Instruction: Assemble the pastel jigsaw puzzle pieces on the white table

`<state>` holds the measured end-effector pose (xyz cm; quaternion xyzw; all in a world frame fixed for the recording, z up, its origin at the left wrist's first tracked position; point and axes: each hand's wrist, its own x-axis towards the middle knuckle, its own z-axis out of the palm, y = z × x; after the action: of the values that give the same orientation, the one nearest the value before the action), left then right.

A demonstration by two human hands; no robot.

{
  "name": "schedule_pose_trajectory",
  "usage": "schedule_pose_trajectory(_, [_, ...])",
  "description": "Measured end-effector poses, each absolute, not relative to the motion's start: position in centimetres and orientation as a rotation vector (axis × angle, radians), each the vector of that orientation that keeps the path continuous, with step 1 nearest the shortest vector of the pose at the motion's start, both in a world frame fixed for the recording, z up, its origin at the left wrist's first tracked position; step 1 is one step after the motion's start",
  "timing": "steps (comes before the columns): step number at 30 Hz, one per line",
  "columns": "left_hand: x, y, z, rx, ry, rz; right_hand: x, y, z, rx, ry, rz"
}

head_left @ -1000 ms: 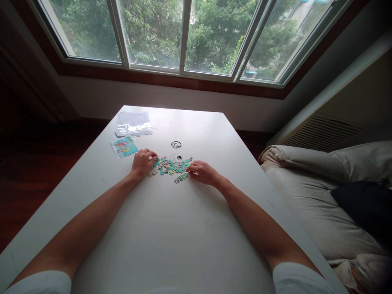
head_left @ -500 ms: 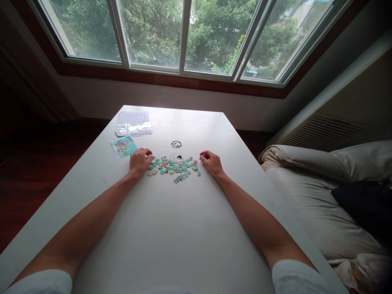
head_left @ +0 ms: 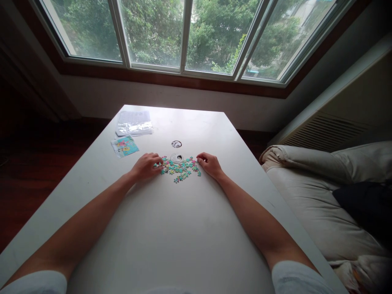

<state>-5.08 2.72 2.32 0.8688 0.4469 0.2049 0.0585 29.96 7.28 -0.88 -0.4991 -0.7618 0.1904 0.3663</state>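
Observation:
A loose heap of small jigsaw puzzle pieces (head_left: 182,166), mostly turquoise with some pink and yellow, lies on the white table (head_left: 174,220). My left hand (head_left: 148,165) reaches over the heap's left end, fingers stretched and apart, touching or just above the pieces and covering some of them. At the right end is my right hand (head_left: 209,164), its thumb and fingers drawn together at the outermost pieces. Whatever lies between those fingertips is too small to make out.
Left of the heap lies a colourful picture card (head_left: 125,146), with a clear plastic bag (head_left: 134,123) behind it. Two round inserts, a far one (head_left: 177,144) and a near one (head_left: 177,158), are set in the tabletop. A cushioned sofa (head_left: 306,196) stands to the right.
My left hand has moved right onto the left end of the heap, and its fingers have spread. My right hand has shifted slightly left toward the pieces.

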Motion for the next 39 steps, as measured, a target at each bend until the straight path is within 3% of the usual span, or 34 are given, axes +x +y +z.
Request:
schedule_pose_trajectory(17, [-4.4,2.6,2.0,2.890,1.425,0.478,28.3,5.9,-0.9,-0.928,-2.195,0.397])
schedule_pose_trajectory(25, [-4.3,2.8,1.2,2.694,1.484,0.670,28.2,5.8,-0.8,-0.919,-2.217,0.377])
schedule_pose_trajectory(33, [-4.7,2.9,1.6,2.647,1.417,0.642,28.0,5.6,-0.2,-0.888,-2.276,0.306])
schedule_pose_trajectory(39, [-5.7,2.9,3.7,2.682,1.459,0.409,27.2,4.7,0.0,-0.812,-2.493,0.149])
